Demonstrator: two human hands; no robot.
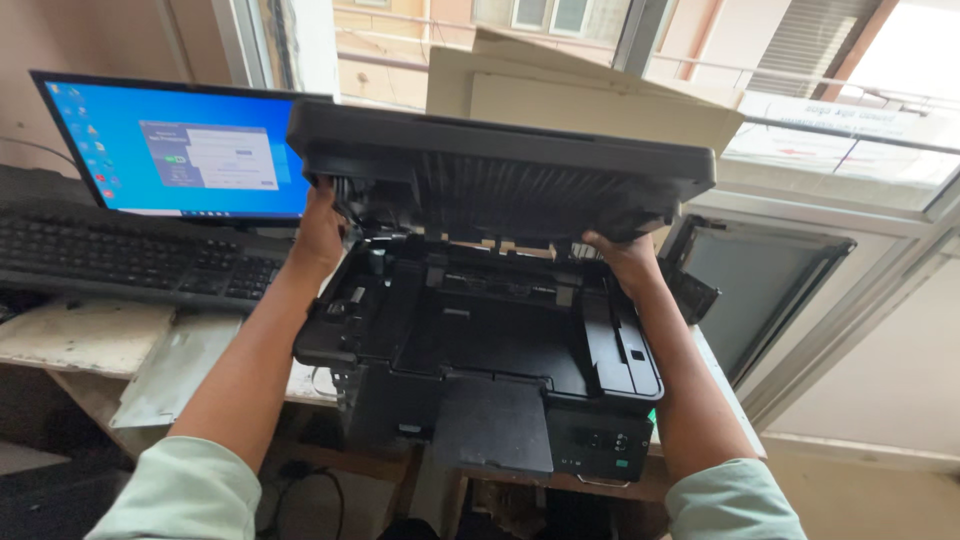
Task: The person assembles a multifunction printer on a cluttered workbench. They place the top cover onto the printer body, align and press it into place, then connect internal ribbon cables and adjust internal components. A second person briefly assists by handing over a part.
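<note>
Window: a wide window [830,120] fills the upper right of the frame, pale frame, daylight pouring in, buildings outside.
Wall: a plain pinkish wall [110,35] at upper left.
Desk: a worn, pale desk top [80,335] at left, its surface chipped.
Screen: a lit blue monitor [170,145] at upper left.
Keyboard: a black keyboard [120,255] below the monitor.
Floor: pale floor [880,500] at lower right.

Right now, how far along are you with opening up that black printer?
Done: the scanner lid is raised well clear of the printer body, exposing the inner bay. In hand: the left hand and right hand hold the lid's underside at either end. Left: nothing has been taken out of the bay yet; the front flap hangs open.
</note>
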